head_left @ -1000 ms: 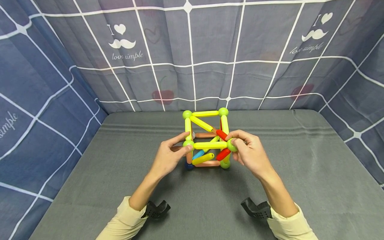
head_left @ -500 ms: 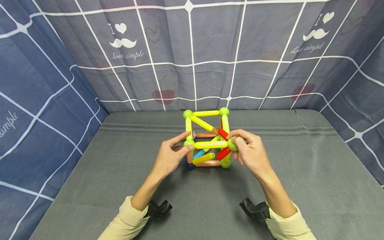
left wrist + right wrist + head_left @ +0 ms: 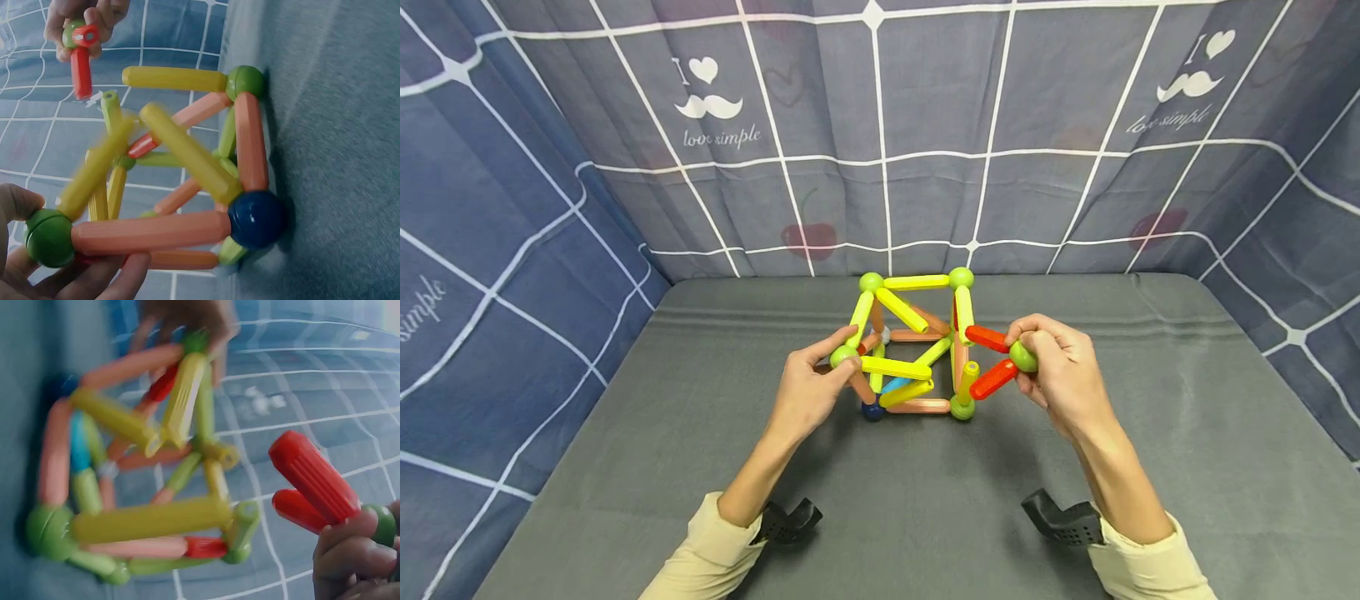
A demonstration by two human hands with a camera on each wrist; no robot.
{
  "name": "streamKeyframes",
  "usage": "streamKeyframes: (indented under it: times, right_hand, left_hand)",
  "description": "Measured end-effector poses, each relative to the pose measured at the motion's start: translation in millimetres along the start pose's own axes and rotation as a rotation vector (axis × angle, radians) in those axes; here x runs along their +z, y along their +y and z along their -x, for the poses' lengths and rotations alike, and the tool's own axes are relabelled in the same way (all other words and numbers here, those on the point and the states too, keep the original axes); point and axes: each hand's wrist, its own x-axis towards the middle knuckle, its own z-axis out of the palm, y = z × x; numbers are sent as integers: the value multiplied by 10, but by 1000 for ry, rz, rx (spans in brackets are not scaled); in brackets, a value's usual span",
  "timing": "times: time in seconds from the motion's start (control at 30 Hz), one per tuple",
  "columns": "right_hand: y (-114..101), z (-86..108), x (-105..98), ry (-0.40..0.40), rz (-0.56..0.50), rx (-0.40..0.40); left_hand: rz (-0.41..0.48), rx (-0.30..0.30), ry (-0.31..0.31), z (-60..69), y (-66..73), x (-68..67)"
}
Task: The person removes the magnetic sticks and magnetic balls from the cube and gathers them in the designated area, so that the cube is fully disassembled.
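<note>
A frame of magnetic rods and balls stands on the grey cloth, with salmon rods along its base and a dark blue ball at one lower corner. My left hand pinches the green ball at its near upper-left corner, which leans outward. From that ball a yellow rod reaches right with a free end. To the right, apart from the frame, my right hand pinches another green ball. Two red rods stick out from it toward the frame.
Grey cloth covers the surface around the frame. A blue-grey checked curtain hangs close behind and along both sides. A yellow rod rises from the near lower-right green ball, its top end free.
My right hand has pulled its green ball and two red rods rightward, off the yellow and salmon rods. My left hand has shifted left, tilting its corner outward. The diagonal has come apart.
</note>
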Motion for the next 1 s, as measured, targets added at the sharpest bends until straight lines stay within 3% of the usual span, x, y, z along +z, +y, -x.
streamKeyframes:
  times: [0.23, 0.6, 1.0]
  right_hand:
    - [77, 22, -80, -104, -53, -53]
    - [76, 34, -281, -94, -65, -86]
    - [103, 55, -485, -68, -36, -71]
  left_hand:
    - [91, 3, -114, -14, -19, -40]
    - [156, -8, -160, -40, -19, -84]
    - [171, -1, -158, -62, -23, -99]
